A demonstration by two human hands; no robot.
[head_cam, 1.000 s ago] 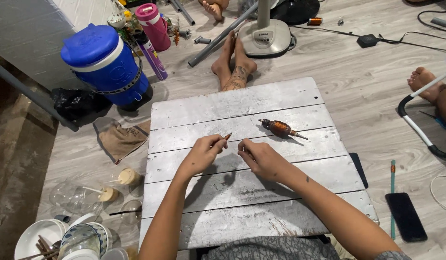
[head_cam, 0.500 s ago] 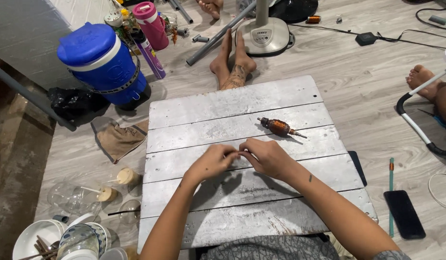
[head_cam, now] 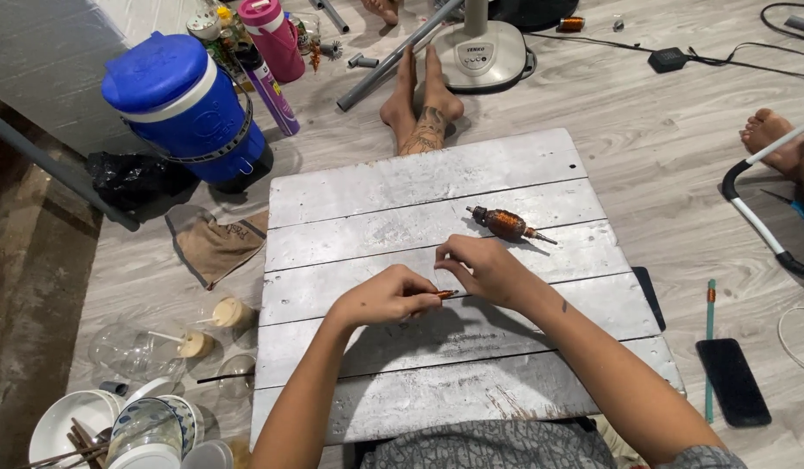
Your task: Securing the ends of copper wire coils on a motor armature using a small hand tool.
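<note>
Left hand: lay low over the board, fingers curled in and pinched shut on a small thin orange-brown piece, its tip showing just past the fingertips. What the piece was could not be told; too small.

Right hand: fingers bent and closed, meeting the same piece from the far side, so both hands gripped it between them, just above the middle plank.

State of work, as judged: fine handwork on the small piece was under way and not finished; the piece was not fitted to anything.

Small orange-brown motor rotor with copper winding and steel shaft: lay on its side on the board, near the right hand but apart from it, shaft tip pointing right. Untouched. Winding looked intact and tightly wound; the dark end looked worn.

Grey-white painted wooden plank board: served as a low worktable on the floor; paint scuffed.

Surroundings: another person's bare feet beyond the far edge; a blue round plastic water cooler to the upper left; a brown cloth beside the board; white bowls lower left; a black flat phone and a thin green stick on the floor at right.
</note>
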